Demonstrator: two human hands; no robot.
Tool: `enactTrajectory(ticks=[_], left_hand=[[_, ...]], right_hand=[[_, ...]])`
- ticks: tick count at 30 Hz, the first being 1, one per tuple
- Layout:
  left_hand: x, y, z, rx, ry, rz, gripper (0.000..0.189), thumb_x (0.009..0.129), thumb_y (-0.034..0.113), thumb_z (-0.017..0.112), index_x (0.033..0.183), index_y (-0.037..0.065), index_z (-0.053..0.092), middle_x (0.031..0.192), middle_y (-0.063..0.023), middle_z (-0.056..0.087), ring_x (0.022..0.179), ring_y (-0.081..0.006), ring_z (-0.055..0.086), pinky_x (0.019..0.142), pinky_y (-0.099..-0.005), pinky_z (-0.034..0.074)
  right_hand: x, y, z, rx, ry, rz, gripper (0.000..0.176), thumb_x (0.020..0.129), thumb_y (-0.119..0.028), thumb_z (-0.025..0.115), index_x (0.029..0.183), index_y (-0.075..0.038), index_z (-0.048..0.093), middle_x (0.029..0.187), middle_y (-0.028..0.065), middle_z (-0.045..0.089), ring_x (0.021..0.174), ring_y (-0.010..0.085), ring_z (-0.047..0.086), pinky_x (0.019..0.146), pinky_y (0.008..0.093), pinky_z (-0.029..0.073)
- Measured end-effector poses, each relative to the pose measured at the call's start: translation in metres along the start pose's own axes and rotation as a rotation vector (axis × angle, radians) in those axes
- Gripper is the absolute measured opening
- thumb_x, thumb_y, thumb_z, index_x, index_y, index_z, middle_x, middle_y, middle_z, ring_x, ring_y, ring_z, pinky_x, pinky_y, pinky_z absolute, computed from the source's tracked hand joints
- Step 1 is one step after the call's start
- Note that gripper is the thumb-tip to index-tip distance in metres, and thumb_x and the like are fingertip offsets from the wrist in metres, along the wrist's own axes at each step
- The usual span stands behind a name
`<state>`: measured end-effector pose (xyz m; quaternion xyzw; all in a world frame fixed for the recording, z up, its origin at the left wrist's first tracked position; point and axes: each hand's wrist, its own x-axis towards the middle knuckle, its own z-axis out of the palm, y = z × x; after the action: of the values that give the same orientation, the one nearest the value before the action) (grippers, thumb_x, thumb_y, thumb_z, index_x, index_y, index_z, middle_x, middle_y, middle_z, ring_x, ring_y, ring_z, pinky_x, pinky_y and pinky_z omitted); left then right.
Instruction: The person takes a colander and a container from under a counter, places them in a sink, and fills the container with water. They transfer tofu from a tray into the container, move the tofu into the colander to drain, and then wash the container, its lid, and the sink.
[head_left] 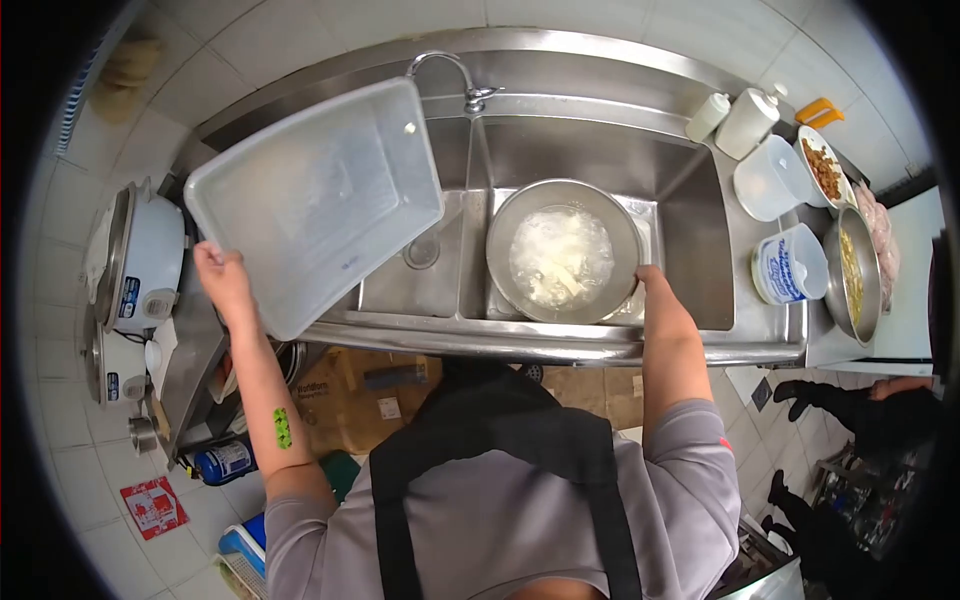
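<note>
Left hand [222, 280] is clamped on the near corner of a clear plastic tub [320, 200], thumb on the rim, holding it raised and tilted over the left end of the sink [690, 210]. Right hand [650, 282] is closed on the near right rim of a metal bowl [503, 262], which sits inside the right basin.

Tub: rectangular, translucent white, rounded corners, open side facing the camera, nothing visible inside. A small dark mark shows on its wall near the lower edge; it cannot be read.

Bowl: round, steel, holding water and pale white pieces [560, 258]. The faucet [452, 68] stands behind, between the two basins.

Labels and writing:
- Green patterned sticker [283, 427] on the left forearm; no text legible.
- White container [787, 265] on the counter right of the sink, blue lettering, too small to read.
- Rice cooker [150, 262] on the left counter carries a dark label, unreadable.
- Cardboard box [345, 395] under the sink bears print, not legible.
- Red printed sheet [153, 505] on the floor tiles, text unreadable.

Two white bottles [745, 120] stand at the sink's far right corner. Another person's dark shoe [800, 395] shows at the right edge.
</note>
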<state>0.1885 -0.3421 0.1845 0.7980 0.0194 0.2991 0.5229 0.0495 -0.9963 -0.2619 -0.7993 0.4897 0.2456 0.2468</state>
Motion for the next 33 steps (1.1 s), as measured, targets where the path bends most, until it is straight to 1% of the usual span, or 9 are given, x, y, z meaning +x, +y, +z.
enactTrajectory(ticks=[10, 19, 20, 21, 22, 24, 26, 30, 33], left_hand=[[-0.003, -0.182, 0.096, 0.529, 0.082, -0.254, 0.027, 0.061, 0.005, 0.052, 0.086, 0.000, 0.047, 0.083, -0.0186, 0.054, 0.081, -0.0327, 0.053, 0.074, -0.0363, 0.041], [-0.020, -0.346, 0.170, 0.185, -0.135, -0.673, 0.031, 0.067, 0.010, 0.055, 0.095, -0.002, 0.050, 0.097, -0.0211, 0.055, 0.094, -0.0347, 0.053, 0.080, -0.0390, 0.042], [-0.014, -0.351, 0.170, 0.538, -0.415, -0.656, 0.038, 0.067, 0.013, 0.058, 0.100, -0.003, 0.048, 0.102, -0.0214, 0.052, 0.099, -0.0348, 0.049, 0.084, -0.0388, 0.039], [-0.009, -0.352, 0.169, 0.892, -0.684, -0.605, 0.046, 0.067, 0.016, 0.061, 0.105, -0.004, 0.045, 0.106, -0.0217, 0.049, 0.104, -0.0349, 0.046, 0.088, -0.0387, 0.037], [-0.012, -0.327, 0.173, 1.024, -0.636, -0.564, 0.048, 0.067, 0.016, 0.062, 0.108, -0.003, 0.045, 0.108, -0.0208, 0.048, 0.105, -0.0335, 0.045, 0.089, -0.0385, 0.036], [-0.017, -0.220, 0.181, 1.035, -0.226, -0.528, 0.046, 0.068, 0.014, 0.062, 0.110, 0.001, 0.047, 0.107, -0.0175, 0.048, 0.103, -0.0292, 0.046, 0.087, -0.0381, 0.038], [-0.022, -0.194, 0.204, 0.616, -0.061, 0.262, 0.038, 0.067, 0.009, 0.059, 0.104, 0.005, 0.050, 0.109, -0.0141, 0.046, 0.103, -0.0272, 0.043, 0.086, -0.0358, 0.036], [-0.098, -0.036, 0.255, -0.215, -0.825, 0.176, 0.019, 0.073, -0.003, 0.046, 0.090, 0.000, 0.053, 0.092, -0.0112, 0.057, 0.089, -0.0214, 0.054, 0.078, -0.0298, 0.041], [-0.201, -0.115, 0.339, 0.452, -1.144, -0.134, 0.038, 0.073, 0.016, 0.055, 0.106, -0.002, 0.051, 0.107, -0.0200, 0.050, 0.101, -0.0285, 0.050, 0.085, -0.0346, 0.041]], right_hand=[[-0.041, -0.021, -0.017, 0.159, -0.028, 0.094, 0.034, 0.072, -0.028, 0.053, 0.096, -0.006, 0.062, 0.099, 0.0145, 0.060, 0.093, 0.0279, 0.058, 0.078, 0.0353, 0.045], [-0.055, 0.008, -0.001, 0.115, 0.041, 0.022, 0.030, 0.070, -0.024, 0.057, 0.091, -0.005, 0.063, 0.096, 0.0162, 0.060, 0.086, 0.0259, 0.060, 0.075, 0.0331, 0.047], [-0.055, 0.014, -0.001, 0.053, 0.056, -0.008, 0.029, 0.069, -0.023, 0.058, 0.089, -0.004, 0.064, 0.095, 0.0169, 0.061, 0.084, 0.0253, 0.061, 0.075, 0.0325, 0.047], [-0.067, -0.001, -0.003, 0.038, 0.064, 0.088, 0.027, 0.069, -0.023, 0.059, 0.087, -0.003, 0.064, 0.094, 0.0172, 0.061, 0.083, 0.0248, 0.061, 0.075, 0.0322, 0.047], [-0.109, -0.025, -0.034, -0.570, -0.251, -0.228, 0.027, 0.069, -0.022, 0.058, 0.085, -0.001, 0.064, 0.094, 0.0170, 0.061, 0.089, 0.0257, 0.060, 0.076, 0.0335, 0.046], [-0.090, -0.016, -0.012, -0.088, 0.044, 0.062, 0.030, 0.072, -0.017, 0.052, 0.095, 0.000, 0.061, 0.098, 0.0186, 0.059, 0.096, 0.0263, 0.057, 0.081, 0.0333, 0.044], [-0.091, -0.022, -0.014, 0.060, 0.140, 0.098, 0.037, 0.073, -0.013, 0.048, 0.107, 0.000, 0.054, 0.107, 0.0246, 0.053, 0.102, 0.0311, 0.052, 0.085, 0.0350, 0.042], [-0.067, -0.022, -0.013, 0.161, 0.334, 0.083, 0.042, 0.073, -0.011, 0.046, 0.115, -0.001, 0.046, 0.107, 0.0253, 0.052, 0.101, 0.0343, 0.051, 0.084, 0.0365, 0.043], [-0.068, -0.035, -0.017, 0.110, 0.410, -0.116, 0.044, 0.069, -0.006, 0.047, 0.114, -0.004, 0.047, 0.101, 0.0245, 0.055, 0.097, 0.0345, 0.053, 0.083, 0.0381, 0.043]])
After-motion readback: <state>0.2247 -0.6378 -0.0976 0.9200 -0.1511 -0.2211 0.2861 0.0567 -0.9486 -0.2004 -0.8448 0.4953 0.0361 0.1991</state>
